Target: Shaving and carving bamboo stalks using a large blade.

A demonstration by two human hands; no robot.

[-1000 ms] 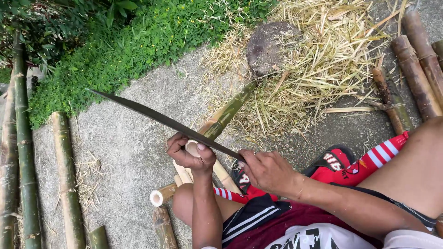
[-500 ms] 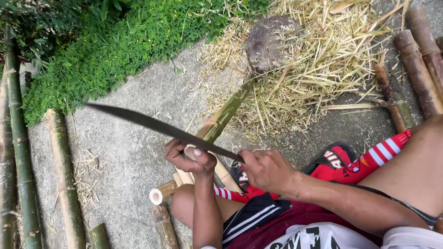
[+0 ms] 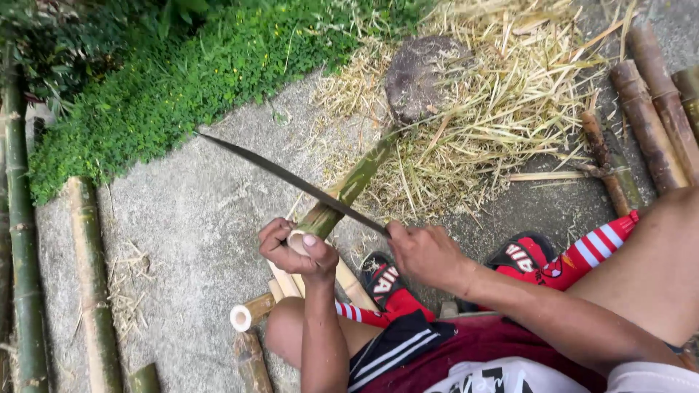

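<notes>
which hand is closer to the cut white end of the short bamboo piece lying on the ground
Left. The left hand grips the green bamboo stick just above and right of the short bamboo piece. The right hand, on the long knife, is farther right.

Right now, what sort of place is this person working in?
Likely an outdoor yard used for working bamboo: bare concrete ground edged by green plants, a heap of dry shavings, and bamboo poles lying about.
</notes>
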